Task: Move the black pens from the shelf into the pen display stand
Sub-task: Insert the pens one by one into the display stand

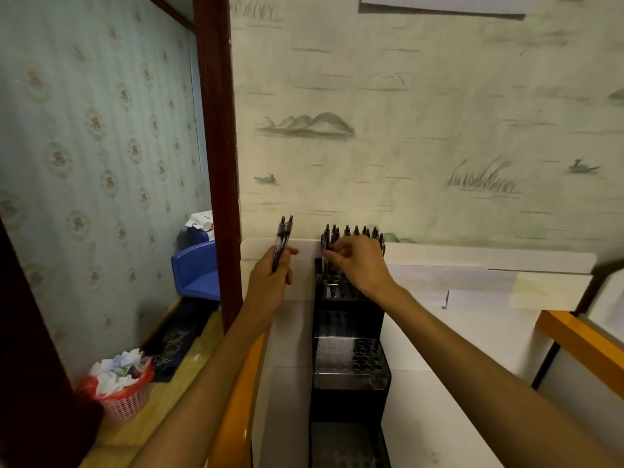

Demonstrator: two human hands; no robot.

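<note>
Watch the crowded top tier of the pen display stand (349, 332): your right hand (358, 261) is pinching a black pen (326, 251) among the standing ones, and a sideways nudge could tip neighbours or miss the hole. Your left hand (270, 278), just left of the stand, is curled round two spare pens (283, 239), tips up; a loose grip may drop them.

Looks like a small stationery shop corner: tiered black pen display stand (349, 366) on white shelving (439, 383), orange-trimmed shelf edges. Ink-landscape wallpaper (405, 130) behind the stand; left of it, a full red wastebasket (123, 393).
</note>
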